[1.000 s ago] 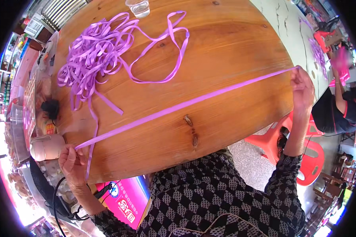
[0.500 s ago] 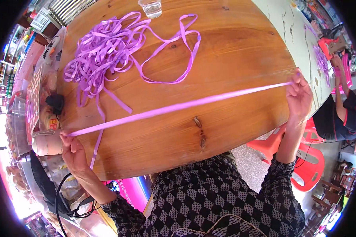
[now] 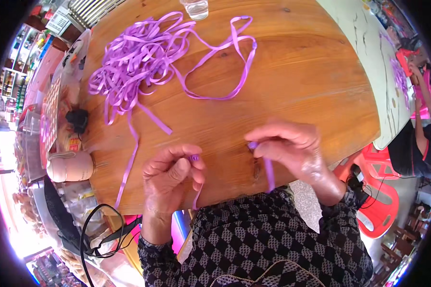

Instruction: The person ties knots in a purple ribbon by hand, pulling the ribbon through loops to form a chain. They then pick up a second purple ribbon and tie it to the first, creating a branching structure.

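My left hand (image 3: pixel 172 174) is closed, pinching one end of a narrow purple ribbon between thumb and fingers. A short length hangs below that hand toward the table's near edge. To the right, my right hand (image 3: pixel 294 148) pinches a purple ribbon (image 3: pixel 270 174) at the fingertips, and a strip of it drops down in front of my patterned top. Whether both hands hold one and the same ribbon is partly hidden. Beyond them lies a tangled heap of purple ribbons (image 3: pixel 139 60) on the wooden table (image 3: pixel 311 86). One ribbon loop (image 3: pixel 210 98) spreads out from the heap.
A clear plastic cup (image 3: pixel 196 9) stands at the far edge. Left of the table are a beige rounded object (image 3: pixel 71 166) and a small black object (image 3: pixel 76 120). A white marbled table (image 3: pixel 368 52) adjoins on the right, with a red stool (image 3: pixel 380 205) and another person (image 3: pixel 407 148) nearby.
Both hands have come inward from far apart to the near middle of the table. The ribbon stretched taut between them now hangs slack.
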